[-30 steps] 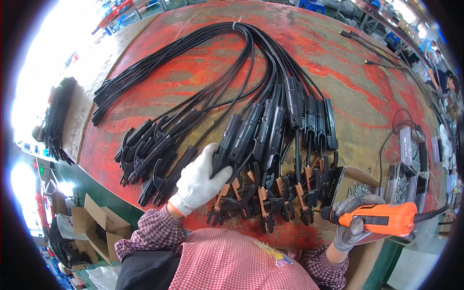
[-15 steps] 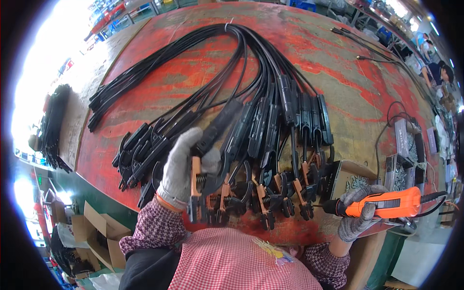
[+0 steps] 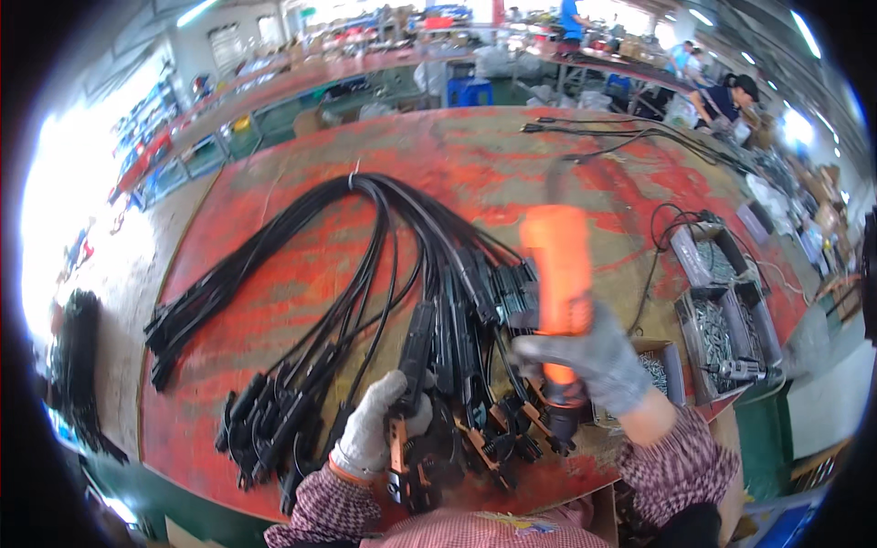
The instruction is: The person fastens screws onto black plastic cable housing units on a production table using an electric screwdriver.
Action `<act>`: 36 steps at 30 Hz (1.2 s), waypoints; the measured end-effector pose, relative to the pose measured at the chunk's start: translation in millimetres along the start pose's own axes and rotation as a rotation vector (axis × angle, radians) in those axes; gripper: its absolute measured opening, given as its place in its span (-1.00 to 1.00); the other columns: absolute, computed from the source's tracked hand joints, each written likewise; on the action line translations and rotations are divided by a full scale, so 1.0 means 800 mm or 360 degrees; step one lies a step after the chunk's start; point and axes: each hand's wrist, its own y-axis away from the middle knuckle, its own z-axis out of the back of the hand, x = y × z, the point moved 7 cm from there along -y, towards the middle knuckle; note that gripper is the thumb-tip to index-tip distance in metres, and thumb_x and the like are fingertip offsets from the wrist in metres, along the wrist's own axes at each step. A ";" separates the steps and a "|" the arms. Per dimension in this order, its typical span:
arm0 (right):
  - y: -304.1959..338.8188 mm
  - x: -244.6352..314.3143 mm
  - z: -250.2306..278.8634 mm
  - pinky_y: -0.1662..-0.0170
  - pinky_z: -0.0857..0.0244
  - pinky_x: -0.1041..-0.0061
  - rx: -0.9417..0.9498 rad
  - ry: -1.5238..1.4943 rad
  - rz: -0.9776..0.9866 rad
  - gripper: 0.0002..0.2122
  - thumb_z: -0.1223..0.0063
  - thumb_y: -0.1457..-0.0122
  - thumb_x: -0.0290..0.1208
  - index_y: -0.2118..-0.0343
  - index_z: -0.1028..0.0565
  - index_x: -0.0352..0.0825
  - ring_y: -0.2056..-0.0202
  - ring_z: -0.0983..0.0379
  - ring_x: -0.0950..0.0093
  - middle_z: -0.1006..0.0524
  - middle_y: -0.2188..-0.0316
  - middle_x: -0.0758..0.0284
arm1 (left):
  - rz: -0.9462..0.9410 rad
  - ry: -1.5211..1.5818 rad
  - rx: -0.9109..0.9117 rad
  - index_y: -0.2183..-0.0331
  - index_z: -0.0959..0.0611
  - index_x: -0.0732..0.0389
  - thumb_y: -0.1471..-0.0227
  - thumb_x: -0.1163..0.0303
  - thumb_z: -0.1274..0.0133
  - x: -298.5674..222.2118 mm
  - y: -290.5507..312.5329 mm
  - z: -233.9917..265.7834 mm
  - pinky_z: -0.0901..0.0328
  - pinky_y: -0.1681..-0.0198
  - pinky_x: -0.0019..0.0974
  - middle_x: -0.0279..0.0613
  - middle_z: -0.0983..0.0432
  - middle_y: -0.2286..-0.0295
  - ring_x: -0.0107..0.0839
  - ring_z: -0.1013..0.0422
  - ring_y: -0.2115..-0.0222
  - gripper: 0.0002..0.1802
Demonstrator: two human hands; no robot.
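In my gloved left hand (image 3: 365,427) is a welding electrode holder (image 3: 417,340) with a black handle and copper-coloured jaw parts, gripped low near the table's front edge. My gloved right hand (image 3: 603,361) is wrapped round an orange electric screwdriver (image 3: 557,260), now upright with its dark tip pointing down and its cord end up. Motion blurs it. The tip is just right of several more electrode holders (image 3: 457,320) lying side by side; I cannot tell whether it touches one. Another group of holders (image 3: 279,411) lies to the left. Their black cables (image 3: 265,242) loop across the table, tied at the top.
A small box of screws (image 3: 654,367) stands beside my right hand. Grey bins of metal hardware (image 3: 711,329) and a silver tool (image 3: 738,369) are at the right edge. Loose cables (image 3: 630,132) lie at the back; a black bundle (image 3: 78,374) lies far left. People work beyond.
My right hand has swung the screwdriver from lying sideways at the right to upright, nearer the electrode holders. My left hand keeps its electrode holder, now lower. The view has tilted up.
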 end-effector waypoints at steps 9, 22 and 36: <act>-0.132 -0.090 -0.084 0.24 -0.37 0.49 0.0563 -0.0013 -0.0546 -0.57 -0.43 0.22 -0.43 0.21 -0.50 -0.25 0.32 -0.46 0.54 -0.53 0.36 0.43 | -0.0890 -0.1739 0.0202 0.00 -0.43 0.28 -0.12 0.41 0.05 -0.062 0.015 -0.034 -0.37 0.16 -0.28 0.05 -0.40 0.07 -0.25 -0.44 0.17 -0.61; -0.153 0.000 -0.027 0.11 -0.38 0.47 -0.0080 0.0600 0.0093 -0.33 -0.43 0.29 -0.56 0.01 -0.37 -0.34 0.25 -0.48 0.46 -0.54 0.28 0.33 | 0.0186 0.0138 0.0388 -0.24 -0.05 0.10 0.03 0.45 -0.08 0.042 0.014 -0.043 -0.06 0.77 -0.48 -0.25 -0.32 0.62 -0.56 -0.20 0.76 -0.15; -0.138 -0.017 -0.011 0.29 -0.43 0.52 -0.0364 0.0874 0.0499 -0.56 -0.39 0.23 -0.54 0.24 -0.41 -0.35 0.43 -0.48 0.54 -0.54 0.42 0.37 | -0.0228 -0.1351 -0.0215 -0.23 -0.13 0.13 0.05 0.40 -0.08 0.031 -0.020 -0.020 -0.36 0.31 -0.33 0.00 -0.51 0.23 -0.29 -0.48 0.46 -0.18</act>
